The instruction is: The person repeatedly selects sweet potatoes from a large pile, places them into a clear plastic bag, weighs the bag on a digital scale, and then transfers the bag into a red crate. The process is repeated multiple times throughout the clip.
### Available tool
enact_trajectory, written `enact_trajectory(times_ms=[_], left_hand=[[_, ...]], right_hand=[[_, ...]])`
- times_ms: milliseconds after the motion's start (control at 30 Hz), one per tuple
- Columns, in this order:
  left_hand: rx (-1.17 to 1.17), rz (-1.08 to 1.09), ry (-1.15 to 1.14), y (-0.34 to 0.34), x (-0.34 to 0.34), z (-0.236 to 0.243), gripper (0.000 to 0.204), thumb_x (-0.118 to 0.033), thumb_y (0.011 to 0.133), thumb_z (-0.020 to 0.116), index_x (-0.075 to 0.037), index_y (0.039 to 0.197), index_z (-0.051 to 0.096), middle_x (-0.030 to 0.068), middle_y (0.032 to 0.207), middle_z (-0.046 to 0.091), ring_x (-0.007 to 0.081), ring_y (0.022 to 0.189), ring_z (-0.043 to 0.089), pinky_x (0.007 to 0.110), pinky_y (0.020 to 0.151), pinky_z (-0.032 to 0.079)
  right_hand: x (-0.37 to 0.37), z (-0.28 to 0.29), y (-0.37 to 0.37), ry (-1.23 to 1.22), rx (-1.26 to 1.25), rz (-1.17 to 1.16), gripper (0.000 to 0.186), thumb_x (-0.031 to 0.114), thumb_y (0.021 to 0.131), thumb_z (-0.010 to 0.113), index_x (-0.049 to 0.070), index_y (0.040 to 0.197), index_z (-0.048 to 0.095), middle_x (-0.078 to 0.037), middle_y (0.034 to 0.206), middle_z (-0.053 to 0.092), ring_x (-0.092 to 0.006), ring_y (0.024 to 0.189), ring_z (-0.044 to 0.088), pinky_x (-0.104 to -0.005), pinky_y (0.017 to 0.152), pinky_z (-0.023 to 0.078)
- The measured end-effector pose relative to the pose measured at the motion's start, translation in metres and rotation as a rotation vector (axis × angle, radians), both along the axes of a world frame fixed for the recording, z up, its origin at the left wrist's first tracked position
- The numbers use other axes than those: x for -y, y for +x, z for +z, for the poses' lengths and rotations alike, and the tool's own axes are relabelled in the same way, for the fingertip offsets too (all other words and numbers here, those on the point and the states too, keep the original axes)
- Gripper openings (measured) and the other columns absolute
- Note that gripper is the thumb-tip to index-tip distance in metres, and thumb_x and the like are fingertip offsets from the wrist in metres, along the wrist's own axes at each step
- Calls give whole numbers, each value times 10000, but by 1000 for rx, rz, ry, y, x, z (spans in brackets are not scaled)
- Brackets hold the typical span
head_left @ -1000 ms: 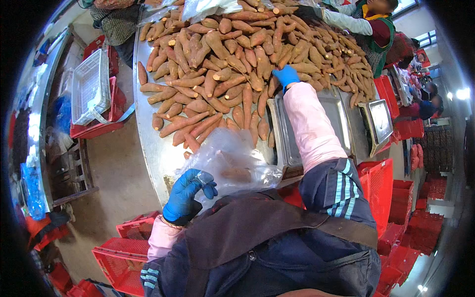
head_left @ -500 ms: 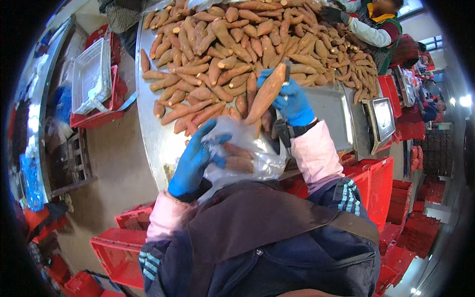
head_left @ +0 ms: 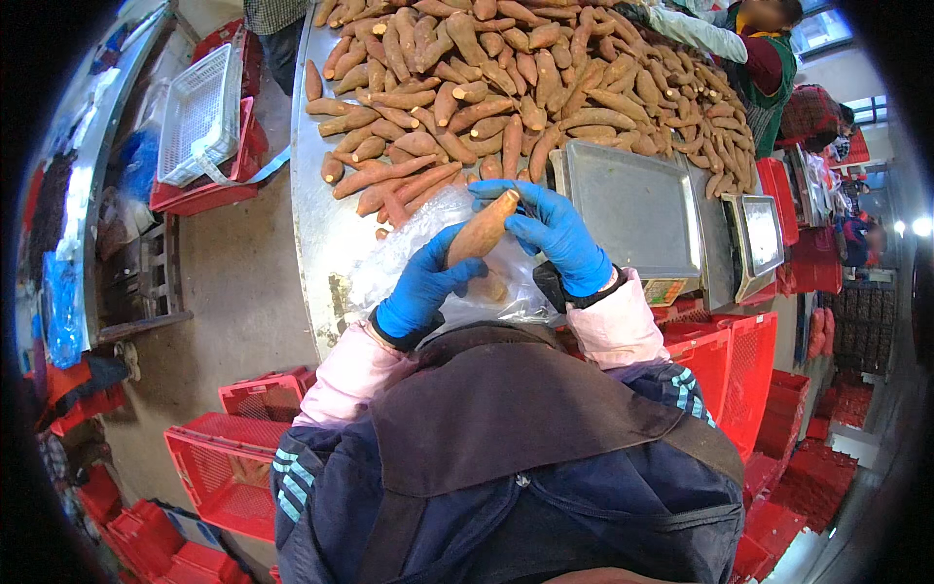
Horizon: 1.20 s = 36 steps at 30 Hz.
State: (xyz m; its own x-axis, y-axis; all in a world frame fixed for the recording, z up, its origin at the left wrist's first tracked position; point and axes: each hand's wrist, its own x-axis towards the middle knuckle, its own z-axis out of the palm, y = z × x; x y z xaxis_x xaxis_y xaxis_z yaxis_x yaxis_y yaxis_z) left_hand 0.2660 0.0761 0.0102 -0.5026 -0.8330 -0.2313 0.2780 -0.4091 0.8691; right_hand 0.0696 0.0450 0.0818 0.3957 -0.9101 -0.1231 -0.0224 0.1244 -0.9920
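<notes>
Brought toward seven o'clock, one sweet potato [head_left: 482,230] is pinched by left hand [head_left: 423,289] and right hand [head_left: 560,239] above a plastic bag [head_left: 520,287].

Heaped sweet potatoes [head_left: 550,83], a metal table [head_left: 316,229] and seemingly stacked crates [head_left: 815,462] show a produce workroom.

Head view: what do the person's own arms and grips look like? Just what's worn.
Left grip and right grip: plain bright-blue gloves, thin and close-fitting. Dark band at each wrist, e.g. left wrist band. Above: pale pink forearm sleeves, then dark navy upper sleeves with light-blue stripes. No cables visible.
</notes>
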Motion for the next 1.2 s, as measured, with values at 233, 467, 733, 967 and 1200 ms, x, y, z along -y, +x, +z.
enact_trajectory(times_ms=[233,467,733,967,1200], left_hand=[[91,33,-28,4,-5,2,479,-209,834,650,-49,1255,489,15,905,591,77,682,504,203,591,400],[-17,191,-95,17,-8,12,523,-222,823,606,-26,1290,474,30,937,582,87,674,498,199,604,410],[-53,197,-14,27,-19,18,492,-132,834,563,-19,1301,458,60,1090,582,65,653,480,182,599,405],[-280,228,-1,31,-20,16,516,-127,859,549,21,1330,396,128,1333,467,51,622,437,201,610,409],[-380,212,58,33,-13,18,568,-136,855,565,28,1354,349,159,1381,398,35,608,445,175,615,424]], right_hand=[[3,-22,3,-169,-243,-19,284,149,848,606,29,1105,600,-41,978,627,-146,906,572,-284,831,452],[-8,-32,-2,206,237,-212,307,232,847,640,41,1084,604,44,682,527,-3,489,359,-153,431,267],[-9,-47,6,380,615,-194,326,217,883,587,-17,1108,564,9,663,531,-49,482,420,-177,428,320],[-11,-46,2,-224,10,-1,352,253,841,636,6,1086,579,-56,896,614,-133,782,578,-253,679,471],[-14,-104,-11,-262,-1009,370,435,326,762,673,65,1094,569,-209,999,592,-378,907,575,-415,767,459]])
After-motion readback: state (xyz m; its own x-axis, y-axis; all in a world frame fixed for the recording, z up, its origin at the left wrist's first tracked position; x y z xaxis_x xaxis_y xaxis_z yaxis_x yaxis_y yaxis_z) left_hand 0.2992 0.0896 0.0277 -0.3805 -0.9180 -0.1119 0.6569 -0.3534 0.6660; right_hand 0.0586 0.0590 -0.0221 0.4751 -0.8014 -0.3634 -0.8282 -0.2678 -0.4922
